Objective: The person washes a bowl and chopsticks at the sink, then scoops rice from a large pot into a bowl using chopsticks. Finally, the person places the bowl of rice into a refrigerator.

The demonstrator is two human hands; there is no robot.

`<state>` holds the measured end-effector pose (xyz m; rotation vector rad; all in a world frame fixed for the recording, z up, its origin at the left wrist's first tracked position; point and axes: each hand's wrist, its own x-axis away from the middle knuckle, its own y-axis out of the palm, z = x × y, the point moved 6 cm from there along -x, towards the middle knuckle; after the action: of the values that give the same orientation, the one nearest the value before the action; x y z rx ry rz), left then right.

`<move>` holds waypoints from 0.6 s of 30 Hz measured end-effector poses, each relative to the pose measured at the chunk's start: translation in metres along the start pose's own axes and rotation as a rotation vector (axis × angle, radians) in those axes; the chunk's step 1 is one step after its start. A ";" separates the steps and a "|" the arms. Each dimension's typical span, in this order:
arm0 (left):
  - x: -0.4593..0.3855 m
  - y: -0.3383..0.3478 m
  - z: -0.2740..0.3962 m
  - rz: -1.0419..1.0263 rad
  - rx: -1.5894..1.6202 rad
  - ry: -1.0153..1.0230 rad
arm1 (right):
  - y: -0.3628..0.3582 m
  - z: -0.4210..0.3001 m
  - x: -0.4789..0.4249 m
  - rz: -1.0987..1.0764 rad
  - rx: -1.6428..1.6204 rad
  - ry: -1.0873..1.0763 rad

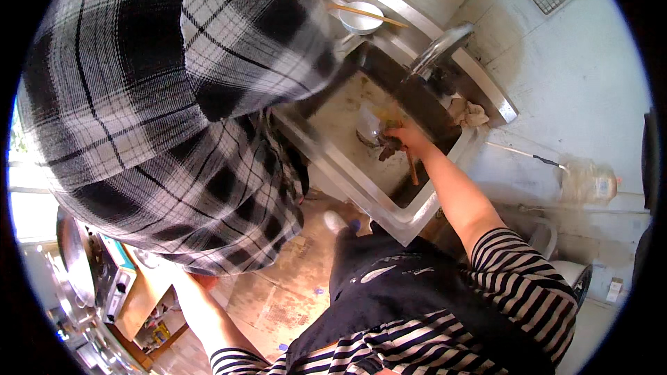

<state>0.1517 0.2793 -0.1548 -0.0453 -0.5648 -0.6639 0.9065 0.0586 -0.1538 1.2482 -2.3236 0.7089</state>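
My right hand point(414, 139) reaches down into the steel sink point(383, 213) and grips a dark brown, limp clump point(388, 151); blur leaves its kind unclear. Beside the fingers sits a shiny, clear piece that looks like plastic point(369, 122), with a yellowish patch near it. A thin brown stick point(413, 169) shows just below the hand; whether I hold it cannot be told. My left forearm point(200, 304) stretches toward the lower left, but the left hand is hidden behind another person's plaid shirt point(156, 114). That arm points toward a wooden-topped counter point(143, 304).
The person in plaid stands close on the left, covering part of the sink. A faucet point(440, 49) leans over the basin. Behind it are a white bowl point(360, 21) with chopsticks point(372, 14) across it and a crumpled cloth point(469, 113). A wok point(75, 258) stands lower left.
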 end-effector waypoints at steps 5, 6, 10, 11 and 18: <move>0.024 -0.006 0.016 0.098 -0.221 0.109 | -0.009 0.027 -0.004 -0.284 -0.675 0.407; 0.043 -0.017 0.029 0.196 -0.327 0.196 | -0.005 0.025 -0.006 -0.364 -0.719 0.423; 0.199 -0.016 0.066 0.470 -0.642 0.786 | -0.003 0.006 0.020 -0.168 -0.926 0.483; 0.256 -0.005 0.066 0.377 -0.641 0.977 | -0.003 0.007 0.020 -0.206 -0.902 0.471; 0.504 0.158 -0.154 -1.470 -0.712 0.247 | 0.006 -0.037 0.041 -0.120 0.020 -0.293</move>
<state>0.6440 0.0832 -0.0070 -0.2189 0.0042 -2.2481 0.8846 0.0575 -0.1034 1.5768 -2.4466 0.5399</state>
